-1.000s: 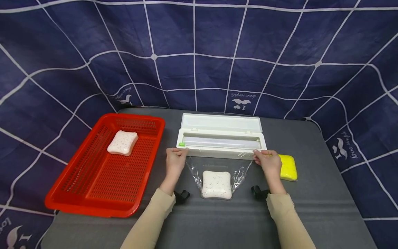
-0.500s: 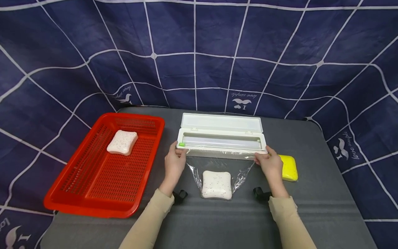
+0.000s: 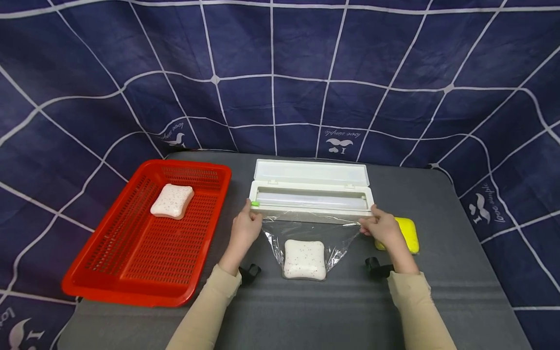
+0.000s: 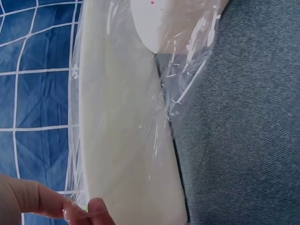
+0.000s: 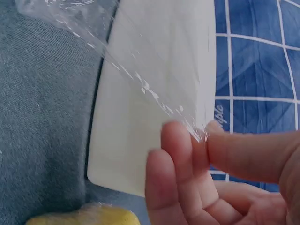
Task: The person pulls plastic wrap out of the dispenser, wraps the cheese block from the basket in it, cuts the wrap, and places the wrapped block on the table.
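A white plastic-wrap dispenser [image 3: 312,187] lies with its lid raised, a roll [image 3: 311,200] inside and a green slider [image 3: 255,203] at its left end. My left hand [image 3: 245,227] pinches one corner of the clear plastic wrap [image 4: 180,70] at the dispenser's front left corner. At the front right, my right hand [image 3: 381,226] pinches the other corner between thumb and fingers, as the right wrist view shows. The film stretches between both hands and narrows down to a white speckled, pillow-shaped square block [image 3: 305,259] on the table.
A red perforated basket [image 3: 199,265] at the left holds a similar speckled block [image 3: 172,201]. A yellow block [image 3: 408,235], shiny with film in the right wrist view, lies beside my right hand. The grey table [image 3: 323,316] meets a dark blue gridded cloth [image 3: 245,102] at the back.
My hands have spread slightly apart, the right one outward and a little nearer to me, with the wrap held between them. The dispenser and both speckled blocks have stayed put.
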Tool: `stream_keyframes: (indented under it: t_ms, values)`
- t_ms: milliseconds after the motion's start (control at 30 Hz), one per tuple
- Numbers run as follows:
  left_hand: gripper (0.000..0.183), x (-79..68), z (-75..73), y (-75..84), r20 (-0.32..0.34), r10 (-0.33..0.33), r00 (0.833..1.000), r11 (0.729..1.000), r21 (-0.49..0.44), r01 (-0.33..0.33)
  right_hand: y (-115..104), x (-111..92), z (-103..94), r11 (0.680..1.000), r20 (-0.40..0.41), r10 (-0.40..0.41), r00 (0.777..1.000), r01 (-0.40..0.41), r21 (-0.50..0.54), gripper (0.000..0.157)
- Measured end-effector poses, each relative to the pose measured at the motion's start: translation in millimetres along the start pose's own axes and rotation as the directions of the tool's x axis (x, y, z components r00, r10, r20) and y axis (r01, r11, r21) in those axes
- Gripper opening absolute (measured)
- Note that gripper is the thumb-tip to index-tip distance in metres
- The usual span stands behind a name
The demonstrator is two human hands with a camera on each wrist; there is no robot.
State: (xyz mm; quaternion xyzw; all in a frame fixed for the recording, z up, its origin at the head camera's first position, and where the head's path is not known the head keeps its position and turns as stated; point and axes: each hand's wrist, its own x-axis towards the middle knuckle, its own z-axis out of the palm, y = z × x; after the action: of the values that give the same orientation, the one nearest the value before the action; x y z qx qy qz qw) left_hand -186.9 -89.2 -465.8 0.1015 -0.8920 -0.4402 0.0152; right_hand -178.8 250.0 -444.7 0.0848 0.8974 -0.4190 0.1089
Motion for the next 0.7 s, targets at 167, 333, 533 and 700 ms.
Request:
stream_keyframes:
  t_ms: [167,333,533,700]
  values:
    - [0.071,0.7,-2.4,-0.9,0.058,-0.026,0.998,0.999,0.019,0.025,4,2,-8.3,0.997,0.141,-0.023,0.99,0.013,0.075,0.079]
    - [0.074,1.0,-6.1,0.3,0.138,-0.056,0.989,0.998,0.032,0.052,7,3,-15.1,0.997,0.255,-0.067,0.965,0.054,0.057,0.081]
    - [0.076,0.5,-10.8,0.2,0.212,-0.066,0.975,0.997,0.055,0.056,11,3,-22.3,0.993,0.348,-0.114,0.931,0.099,0.059,0.087]
    - [0.077,-1.1,-12.6,-2.2,0.24,-0.075,0.968,0.997,0.038,0.068,12,1,-22.6,0.991,0.376,-0.133,0.917,0.117,0.066,0.089]
